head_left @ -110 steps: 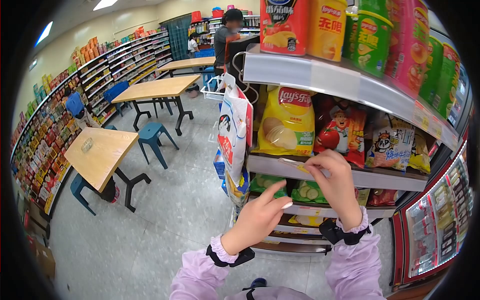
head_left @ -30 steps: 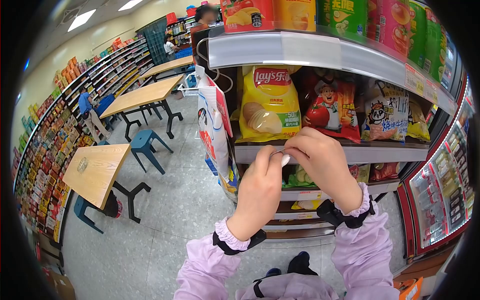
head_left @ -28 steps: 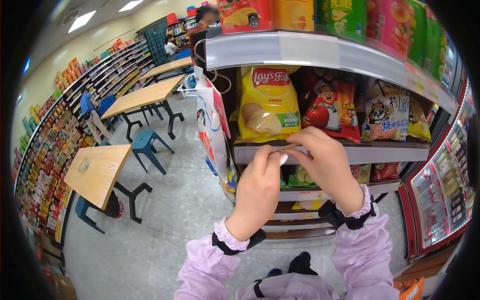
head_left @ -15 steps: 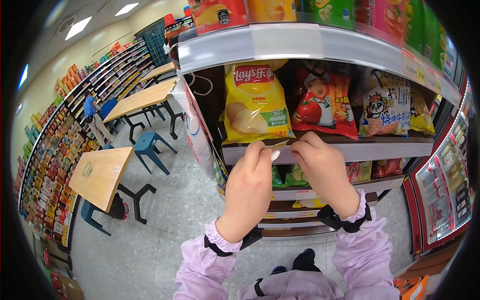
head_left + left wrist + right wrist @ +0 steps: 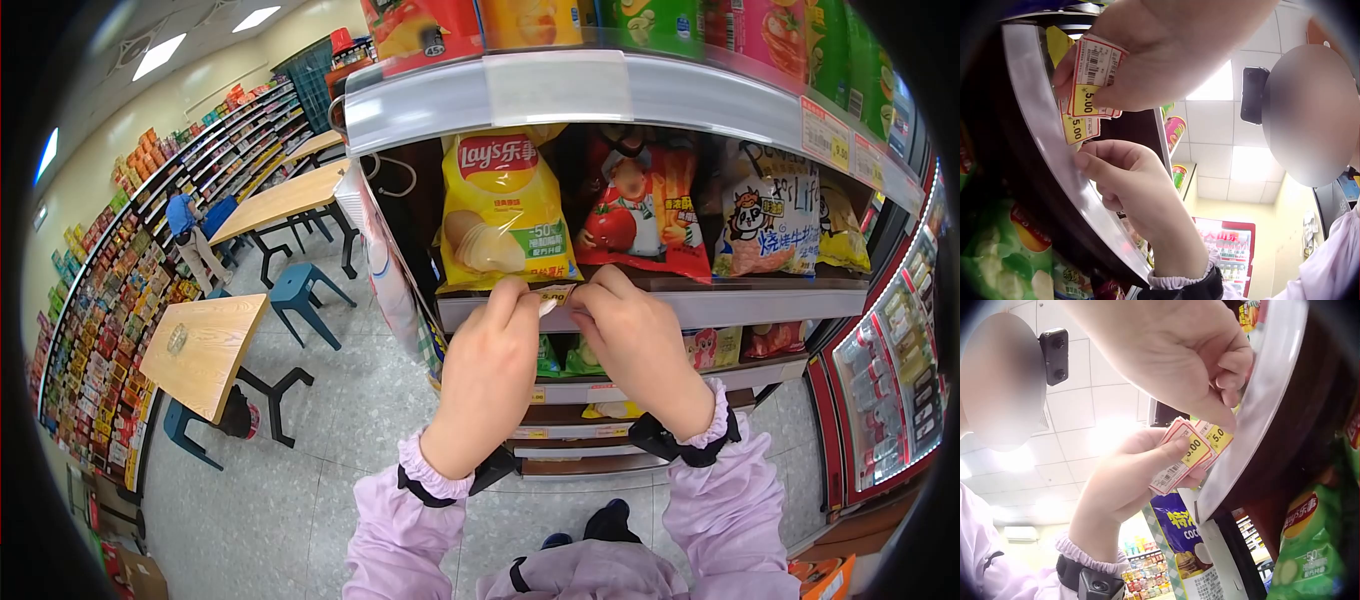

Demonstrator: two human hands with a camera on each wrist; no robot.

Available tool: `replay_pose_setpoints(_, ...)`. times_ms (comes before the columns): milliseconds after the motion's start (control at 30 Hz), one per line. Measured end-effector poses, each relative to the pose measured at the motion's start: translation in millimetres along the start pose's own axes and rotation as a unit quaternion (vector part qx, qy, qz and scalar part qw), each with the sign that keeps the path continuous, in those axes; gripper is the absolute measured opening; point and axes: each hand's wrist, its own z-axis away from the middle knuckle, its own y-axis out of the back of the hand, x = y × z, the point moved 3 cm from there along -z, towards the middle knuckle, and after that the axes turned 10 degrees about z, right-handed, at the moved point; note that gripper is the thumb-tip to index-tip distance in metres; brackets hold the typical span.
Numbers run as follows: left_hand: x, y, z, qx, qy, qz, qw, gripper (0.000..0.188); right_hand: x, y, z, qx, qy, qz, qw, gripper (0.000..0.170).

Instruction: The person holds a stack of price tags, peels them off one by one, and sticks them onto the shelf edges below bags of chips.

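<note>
In the head view, both hands meet at the shelf's front edge, below a yellow Lay's chip bag (image 5: 505,215). My left hand (image 5: 490,370) holds a small stack of price tags (image 5: 1099,65) between thumb and fingers, printed side showing in both wrist views. One price tag (image 5: 555,295), reading 5.00 on yellow, sticks out of the stack toward the right hand. My right hand (image 5: 640,340) pinches at that tag's far end, its fingertips right against the pale shelf-edge strip (image 5: 1254,434). Its remaining fingers are curled.
Beside the Lay's bag are a red tomato snack bag (image 5: 645,210) and a white snack bag (image 5: 770,215). Chip canisters (image 5: 650,22) line the shelf above. A lit drinks fridge (image 5: 890,370) stands right; tables (image 5: 205,350), stools (image 5: 305,295) and a person (image 5: 190,235) are left.
The hands, apart at first, came together at the shelf edge. Half a second ago the right fingers were off the tag's end; now they meet it. The view has shifted toward the shelf.
</note>
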Motion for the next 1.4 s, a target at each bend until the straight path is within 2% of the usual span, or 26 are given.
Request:
replay_pose_setpoints(300, -3, -1, -2, -0.027, 0.008, -0.038, 0.999, 0.028, 2, 3, -4, -0.012, -0.005, -0.016, 1.000, 0.010)
replay_pose_setpoints(367, -4, -1, -2, -0.027, 0.006, -0.035, 0.999, 0.029, 0, 6, -7, 0.052, -0.017, -0.025, 0.998, 0.014)
replay_pose_setpoints(533, -3, 1, -1, -0.038, 0.002, -0.029, 0.999, 0.029, -3, -1, -12, 0.039, 0.010, -0.001, 0.999, 0.012)
replay_pose_setpoints(600, 5, 5, 4, -0.004, 0.016, -0.018, 1.000, 0.027, -3, -3, -14, 0.034, 0.015, 0.004, 0.999, 0.010)
replay_pose_setpoints(800, 4, 6, 18, -0.037, 0.051, -0.042, 0.997, 0.023, -6, -6, -16, 0.037, 0.020, -0.036, 0.998, 0.008)
replay_pose_setpoints(1000, 1, 6, 24, -0.049, 0.068, -0.078, 0.993, 0.023, -13, -12, -18, 0.040, 0.045, -0.039, 0.997, 0.014)
replay_pose_setpoints(1100, 2, 5, 26, -0.065, 0.092, -0.096, 0.989, 0.026, -17, -14, -19, 0.015, 0.042, -0.026, 0.999, 0.014)
replay_pose_setpoints(1133, 0, 4, 26, -0.065, 0.092, -0.095, 0.989, 0.026, -17, -15, -20, 0.013, 0.047, -0.023, 0.999, 0.014)
replay_pose_setpoints(1200, -1, 1, 28, -0.066, 0.031, -0.144, 0.987, 0.022, -19, -16, -20, 0.012, 0.053, -0.020, 0.998, 0.014)
replay_pose_setpoints(1400, 3, 1, 26, -0.073, 0.021, -0.192, 0.978, 0.018, -22, -12, -21, 0.017, 0.063, 0.042, 0.997, 0.014)
